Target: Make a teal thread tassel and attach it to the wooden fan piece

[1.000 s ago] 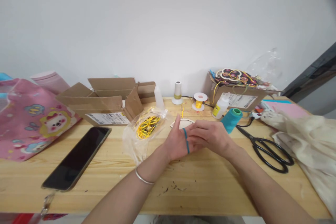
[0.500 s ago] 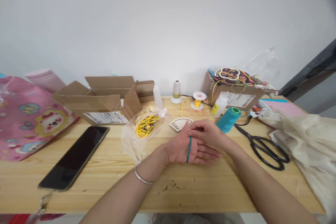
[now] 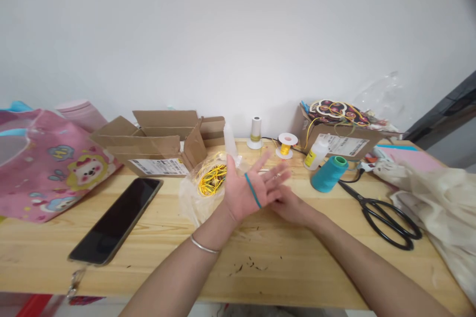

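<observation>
My left hand [image 3: 246, 189] is held palm up with its fingers spread. A band of teal thread [image 3: 253, 190] lies wrapped across the palm, its loop passing behind the hand. My right hand [image 3: 292, 205] is closed behind the left fingers. Its fingertips are partly hidden, and I cannot see what they grip. The teal thread cone [image 3: 329, 174] stands tilted to the right of both hands. Behind the left fingers, the wooden fan-shaped piece is almost wholly covered. A clear bag with yellow cord [image 3: 212, 180] lies just left of the left hand.
Black scissors [image 3: 388, 215] lie at right beside cream cloth [image 3: 442, 223]. A glue bottle [image 3: 316, 153], a yellow thread spool [image 3: 286, 145] and a white spool [image 3: 256, 133] stand behind. An open carton [image 3: 156, 151], a phone [image 3: 117, 220] and a pink bag [image 3: 55, 173] are at left.
My left hand has turned and raised its fingers, spreading them wider. My right hand has moved from in front of the left palm to behind its fingers. The view has shifted slightly.
</observation>
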### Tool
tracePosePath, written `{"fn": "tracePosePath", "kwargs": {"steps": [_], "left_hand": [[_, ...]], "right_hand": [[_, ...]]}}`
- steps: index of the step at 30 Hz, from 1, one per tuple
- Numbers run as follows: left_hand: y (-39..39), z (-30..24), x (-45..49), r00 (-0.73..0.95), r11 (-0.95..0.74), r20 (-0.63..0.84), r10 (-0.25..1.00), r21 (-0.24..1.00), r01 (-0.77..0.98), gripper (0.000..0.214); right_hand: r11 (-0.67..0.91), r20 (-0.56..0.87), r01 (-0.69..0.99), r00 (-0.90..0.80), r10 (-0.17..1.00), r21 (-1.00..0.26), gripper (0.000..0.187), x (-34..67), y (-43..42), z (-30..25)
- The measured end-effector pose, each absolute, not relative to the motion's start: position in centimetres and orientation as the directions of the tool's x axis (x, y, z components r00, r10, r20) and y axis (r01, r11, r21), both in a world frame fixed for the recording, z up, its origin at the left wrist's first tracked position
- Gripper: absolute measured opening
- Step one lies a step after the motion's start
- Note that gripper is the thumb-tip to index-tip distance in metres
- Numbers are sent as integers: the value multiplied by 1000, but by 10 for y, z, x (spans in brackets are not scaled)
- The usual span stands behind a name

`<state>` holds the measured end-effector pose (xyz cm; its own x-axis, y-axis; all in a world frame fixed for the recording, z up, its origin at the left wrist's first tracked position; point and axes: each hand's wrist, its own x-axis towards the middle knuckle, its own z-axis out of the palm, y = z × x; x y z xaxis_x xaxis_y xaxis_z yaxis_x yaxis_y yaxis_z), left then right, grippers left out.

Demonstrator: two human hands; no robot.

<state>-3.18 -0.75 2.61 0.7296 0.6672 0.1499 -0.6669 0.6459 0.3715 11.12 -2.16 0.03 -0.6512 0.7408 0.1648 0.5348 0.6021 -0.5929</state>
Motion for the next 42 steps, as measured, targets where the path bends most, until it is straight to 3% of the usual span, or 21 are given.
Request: {"fn": "tracePosePath", "kwargs": {"steps": [2, 5, 16, 20, 25, 33, 37, 42], "left_hand": [[0, 28, -36, 575, 512, 115, 810, 340, -789, 77], [11, 26, -41, 445, 407, 54, 894, 316, -857, 71], [12, 16, -34, 422, 389, -1, 907, 390, -835, 66], [3, 16, -26, 563, 534, -57, 825, 404, -742, 71], [-15, 12, -10, 806, 775, -87, 585, 351, -525, 72], [-24, 8, -1, 936, 848, -64, 347, 448, -284, 94], [-25, 8, -1, 947, 848, -100, 305, 482, -222, 97], [-21, 4, -5, 981, 838, -114, 154, 541, -69, 108]], "right_hand": [[599, 141, 583, -642, 754, -549, 25, 110, -25, 5], [619, 104, 686, -634, 766, -381, 27, 113, -27, 14], [788, 331, 604, -723, 606, -122, 25, 123, -40, 41], [796, 452, 597, -685, 571, -100, 28, 126, -39, 43], [757, 482, 627, -613, 626, -184, 29, 136, -34, 47], [680, 472, 662, -512, 718, -316, 24, 142, -23, 40], [599, 372, 604, -470, 800, -526, 20, 143, -19, 34], [303, 56, 425, -503, 863, -853, 25, 142, -14, 23]]}}
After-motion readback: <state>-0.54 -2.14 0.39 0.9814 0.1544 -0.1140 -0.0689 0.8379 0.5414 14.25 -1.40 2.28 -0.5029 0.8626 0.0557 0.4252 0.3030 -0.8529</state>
